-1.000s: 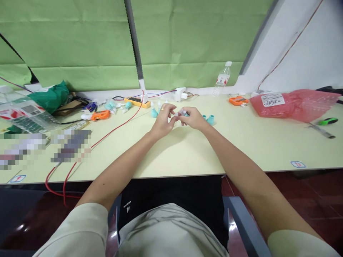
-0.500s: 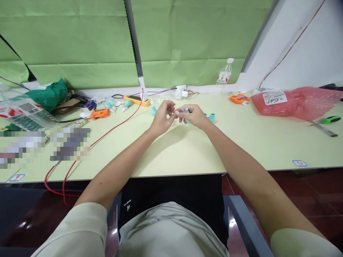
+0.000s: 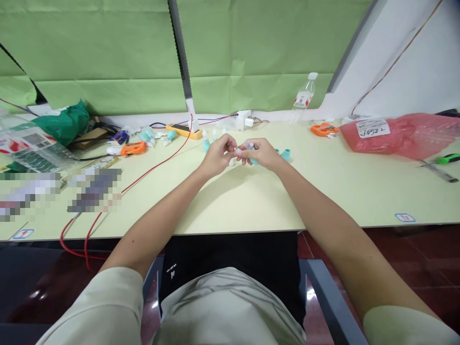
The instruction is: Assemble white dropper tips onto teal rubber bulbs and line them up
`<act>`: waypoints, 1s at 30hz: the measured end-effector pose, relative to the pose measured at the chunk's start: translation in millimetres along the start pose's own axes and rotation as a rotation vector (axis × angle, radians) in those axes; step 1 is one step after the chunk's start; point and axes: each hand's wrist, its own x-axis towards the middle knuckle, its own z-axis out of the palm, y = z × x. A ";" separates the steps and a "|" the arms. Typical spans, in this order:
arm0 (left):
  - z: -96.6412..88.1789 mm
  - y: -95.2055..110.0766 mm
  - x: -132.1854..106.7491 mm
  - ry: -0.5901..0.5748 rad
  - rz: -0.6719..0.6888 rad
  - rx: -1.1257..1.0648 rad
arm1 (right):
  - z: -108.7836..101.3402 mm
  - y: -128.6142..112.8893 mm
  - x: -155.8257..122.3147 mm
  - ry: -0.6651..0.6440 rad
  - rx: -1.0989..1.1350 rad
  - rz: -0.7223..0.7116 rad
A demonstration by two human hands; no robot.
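Not much legible here tbh: the white label (image 3: 373, 128) on the red plastic bag (image 3: 402, 141) has black handwriting, but I can't make out the characters for sure. The upright bottle (image 3: 309, 86) and big bottle (image 3: 53, 155) wear red-and-white labels, print too small. The left table sticker (image 3: 23, 234) shows a red arrow, and the white lettering (image 3: 172, 274) on the black garment (image 3: 230, 251) is unreadable.

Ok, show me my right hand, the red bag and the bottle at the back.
Right hand (image 3: 262, 153), head view, back of the hand.
Red bag (image 3: 400, 140), head view, its middle.
Bottle (image 3: 303, 99), head view, its label.
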 end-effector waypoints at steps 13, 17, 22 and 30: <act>5.3 6.7 -0.1 0.129 0.053 0.088 | 1.8 3.2 4.3 0.081 0.095 0.017; 7.0 5.5 -0.8 0.202 -0.009 0.075 | 5.0 1.9 3.7 0.116 0.111 0.034; 6.0 2.2 0.7 0.186 -0.032 0.020 | 7.5 3.5 3.4 0.123 0.144 0.047; 1.5 -0.5 2.9 0.202 -0.038 0.093 | -9.5 1.2 9.8 0.268 0.196 0.016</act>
